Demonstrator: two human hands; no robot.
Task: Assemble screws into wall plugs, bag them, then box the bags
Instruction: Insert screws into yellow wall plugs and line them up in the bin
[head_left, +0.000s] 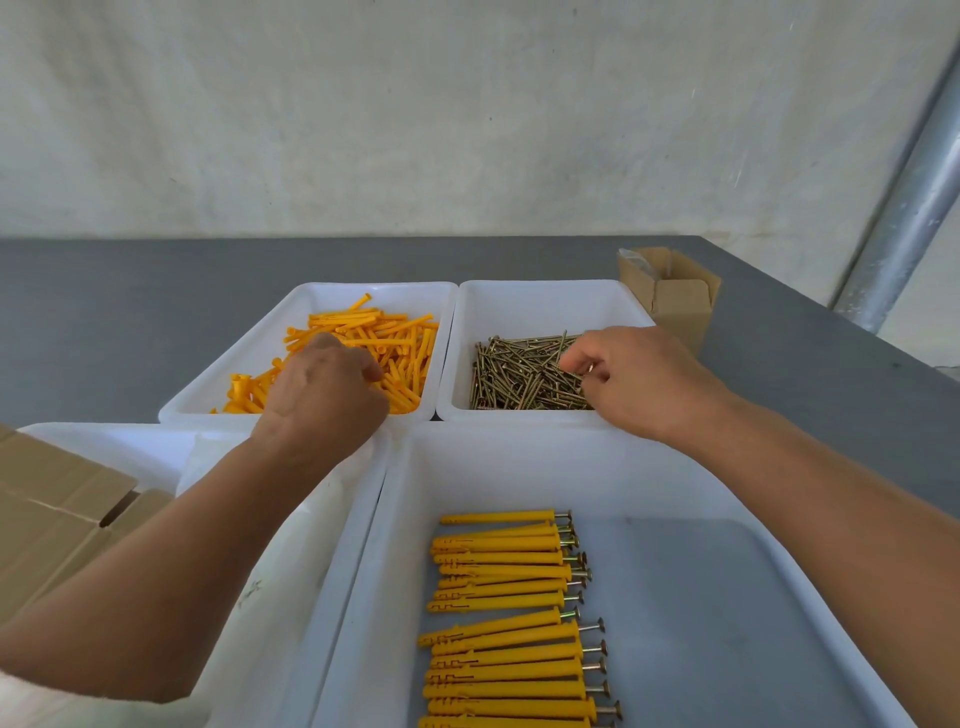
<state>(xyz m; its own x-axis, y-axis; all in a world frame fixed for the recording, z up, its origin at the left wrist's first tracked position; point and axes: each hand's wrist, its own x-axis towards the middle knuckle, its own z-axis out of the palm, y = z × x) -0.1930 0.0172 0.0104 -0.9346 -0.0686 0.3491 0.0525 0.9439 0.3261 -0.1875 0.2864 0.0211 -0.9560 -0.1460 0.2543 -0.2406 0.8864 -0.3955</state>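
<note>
Left hand (324, 395) curls into the orange plastic wall plugs (395, 338), grip hidden; right hand (636, 382) pinches one brass-coloured metal screw (590, 368) between its fingers (576, 357) over the screw heap (519, 376).

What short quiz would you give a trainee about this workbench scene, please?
1. True or false: the left hand is down among the loose orange plugs.
2. The right hand is at a pile of: A) screws B) washers C) paper clips.
3. Fill in: in the near tray, the assembled plugs lie with their screw heads toward the person's ___ (left or right).
Key: 1 true; 2 A; 3 right.
</note>
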